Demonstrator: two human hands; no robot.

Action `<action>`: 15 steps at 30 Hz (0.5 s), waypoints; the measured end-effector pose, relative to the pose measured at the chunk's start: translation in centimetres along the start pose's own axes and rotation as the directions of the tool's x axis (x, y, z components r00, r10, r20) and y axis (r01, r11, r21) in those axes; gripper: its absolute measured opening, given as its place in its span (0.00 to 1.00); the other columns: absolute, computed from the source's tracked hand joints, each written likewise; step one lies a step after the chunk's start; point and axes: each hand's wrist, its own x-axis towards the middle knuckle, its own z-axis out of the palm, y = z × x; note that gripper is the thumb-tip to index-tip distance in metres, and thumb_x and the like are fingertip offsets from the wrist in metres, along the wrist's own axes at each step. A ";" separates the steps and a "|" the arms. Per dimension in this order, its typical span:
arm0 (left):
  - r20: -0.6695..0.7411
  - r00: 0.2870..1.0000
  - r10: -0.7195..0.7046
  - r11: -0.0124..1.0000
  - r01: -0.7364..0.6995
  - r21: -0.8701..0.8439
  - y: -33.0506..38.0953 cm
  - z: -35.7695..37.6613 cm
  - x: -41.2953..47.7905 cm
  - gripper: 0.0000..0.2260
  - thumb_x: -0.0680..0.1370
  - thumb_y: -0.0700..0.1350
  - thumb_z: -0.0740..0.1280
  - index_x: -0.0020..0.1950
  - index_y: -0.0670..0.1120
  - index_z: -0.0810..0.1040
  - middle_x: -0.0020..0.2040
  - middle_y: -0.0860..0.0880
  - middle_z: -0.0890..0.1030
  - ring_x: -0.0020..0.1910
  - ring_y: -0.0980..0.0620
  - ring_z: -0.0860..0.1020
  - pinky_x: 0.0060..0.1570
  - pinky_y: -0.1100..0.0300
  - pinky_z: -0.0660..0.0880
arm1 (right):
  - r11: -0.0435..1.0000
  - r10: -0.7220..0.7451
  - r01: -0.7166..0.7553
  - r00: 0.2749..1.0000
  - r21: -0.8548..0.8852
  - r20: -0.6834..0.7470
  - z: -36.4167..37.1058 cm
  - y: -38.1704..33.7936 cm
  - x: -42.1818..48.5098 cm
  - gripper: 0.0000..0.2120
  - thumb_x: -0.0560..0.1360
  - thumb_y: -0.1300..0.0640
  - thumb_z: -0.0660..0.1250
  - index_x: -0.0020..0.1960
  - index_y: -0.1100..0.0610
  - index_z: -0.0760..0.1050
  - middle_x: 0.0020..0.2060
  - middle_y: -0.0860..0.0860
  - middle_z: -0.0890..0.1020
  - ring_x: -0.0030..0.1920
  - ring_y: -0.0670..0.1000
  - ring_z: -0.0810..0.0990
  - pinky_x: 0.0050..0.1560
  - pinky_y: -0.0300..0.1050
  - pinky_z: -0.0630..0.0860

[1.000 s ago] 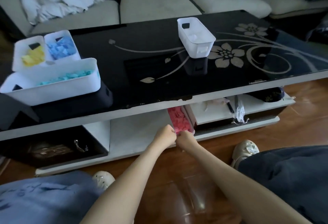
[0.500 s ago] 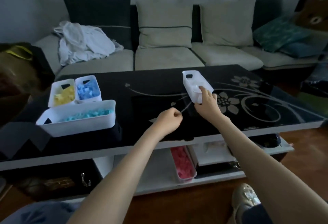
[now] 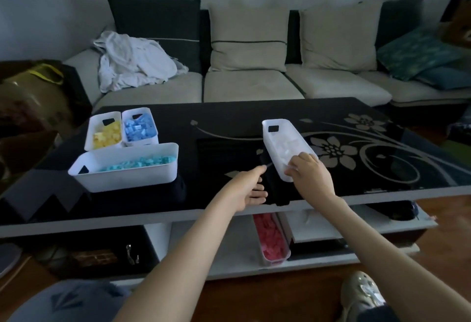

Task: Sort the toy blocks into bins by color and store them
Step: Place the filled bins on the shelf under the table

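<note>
A pale sofa (image 3: 249,84) stands behind the black desk (image 3: 229,128). At the desk's left are the long bin of turquoise blocks (image 3: 127,176), the yellow bin (image 3: 104,133) and the blue bin (image 3: 140,128). The bin of white blocks (image 3: 280,148) is right of centre. The pink bin (image 3: 272,242) is on the lower shelf. The right hand (image 3: 311,172) has its fingers curled over the near end of the bin of white blocks. The left hand (image 3: 248,186), just beside it, has straight fingers and holds nothing.

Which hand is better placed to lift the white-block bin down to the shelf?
Right. The right hand grips the white-block bin at its near end, fingers curled over the rim. The left hand is open beside the bin, holding nothing.
</note>
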 end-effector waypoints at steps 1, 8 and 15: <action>0.017 0.999 -0.033 0.999 0.034 -0.007 -0.1 0.1 -0.2 0.23 0.76 0.59 0.65 0.55 0.40 0.72 0.51 0.41 0.78 0.44 0.46 0.81 0.39 0.56 0.80 | 0.997 0.007 -0.004 0.999 0.074 -0.039 -0.5 -0.8 -1.2 0.07 0.76 0.57 0.63 0.41 0.58 0.77 0.41 0.49 0.76 0.45 0.51 0.73 0.38 0.44 0.69; -0.038 0.999 -0.035 0.998 0.036 0.047 -3.1 -2.0 -2.8 0.35 0.67 0.72 0.63 0.56 0.42 0.73 0.48 0.41 0.82 0.45 0.45 0.82 0.44 0.52 0.80 | 0.932 -0.225 0.268 0.956 0.244 -0.190 -3.8 -5.2 -8.5 0.08 0.66 0.59 0.76 0.36 0.55 0.77 0.34 0.47 0.77 0.35 0.52 0.76 0.34 0.42 0.71; -0.141 0.985 0.103 0.933 -0.145 -0.330 -7.4 -2.5 -6.1 0.28 0.74 0.52 0.64 0.70 0.43 0.61 0.58 0.40 0.78 0.51 0.42 0.81 0.48 0.43 0.79 | 0.856 -0.172 0.250 0.963 0.453 -0.206 -5.6 -7.8 -12.3 0.14 0.74 0.43 0.61 0.40 0.53 0.76 0.33 0.43 0.76 0.34 0.43 0.73 0.33 0.39 0.70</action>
